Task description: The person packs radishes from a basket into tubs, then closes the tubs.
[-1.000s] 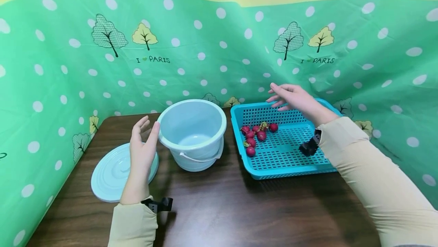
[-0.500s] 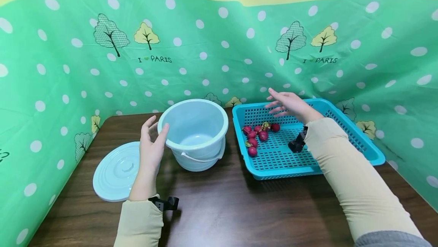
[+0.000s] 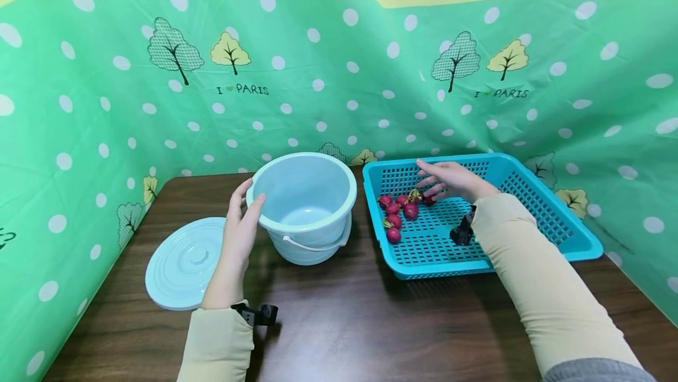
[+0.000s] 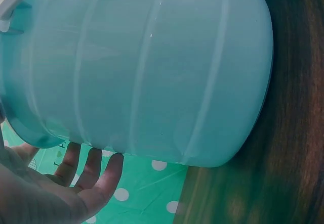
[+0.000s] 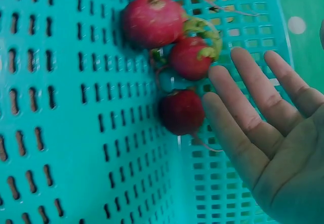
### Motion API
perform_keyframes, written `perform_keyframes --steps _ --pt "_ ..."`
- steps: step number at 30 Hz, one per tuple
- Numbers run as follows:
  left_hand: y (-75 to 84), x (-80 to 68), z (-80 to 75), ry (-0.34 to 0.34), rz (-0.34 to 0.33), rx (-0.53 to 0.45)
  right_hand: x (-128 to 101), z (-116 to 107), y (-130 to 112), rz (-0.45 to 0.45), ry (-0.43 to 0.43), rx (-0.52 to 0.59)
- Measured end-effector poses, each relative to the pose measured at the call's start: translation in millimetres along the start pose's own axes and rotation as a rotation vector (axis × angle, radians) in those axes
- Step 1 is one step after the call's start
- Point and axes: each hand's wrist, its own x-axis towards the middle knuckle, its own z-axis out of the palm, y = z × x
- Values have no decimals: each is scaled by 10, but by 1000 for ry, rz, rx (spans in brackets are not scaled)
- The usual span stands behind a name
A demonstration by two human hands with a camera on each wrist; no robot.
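A light blue bucket point(image 3: 312, 235) with a pale handle point(image 3: 316, 246) stands upright on the table. My left hand point(image 3: 241, 235) is at its left side, thumb in front of the rim and the other fingers behind; the left wrist view shows fingertips point(image 4: 114, 163) right at the bucket's ribbed wall. Over the turquoise basket point(image 3: 439, 264), my right hand point(image 3: 450, 180) reaches in with fingers spread and nothing held. Its fingertips are close beside a dark red radish point(image 5: 181, 112). Several other red radishes point(image 3: 394, 221), some with green stem stubs, lie in the basket's left part.
The round light blue lid point(image 3: 180, 264) lies on the table left of the bucket, partly behind my left forearm. The brown wooden table point(image 3: 371, 329) ends at a green dotted cloth point(image 3: 296, 76) behind and at both sides.
My right hand has moved down into the basket, toward the radishes. My left hand has shifted right, up to the bucket's rim and wall. Bucket, lid and radishes stay in place.
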Motion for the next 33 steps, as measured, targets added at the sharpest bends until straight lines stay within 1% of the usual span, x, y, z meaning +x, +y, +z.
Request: perform_keyframes --steps 5,11,17,22,28,33 --pt "-26 16 15 -7 15 7 62 51 76 7 13 -31" --pt "-40 28 23 -17 15 -7 48 127 81 27 29 -88" --pt "-44 28 14 -16 15 -9 42 146 92 71 -7 -114" --pt "-46 38 20 -9 16 -4 49 150 122 76 -30 -136" --pt "-49 41 20 -22 9 -9 54 162 147 94 -46 -176" --pt "-49 42 13 -35 4 -15 49 170 148 106 -47 -185"
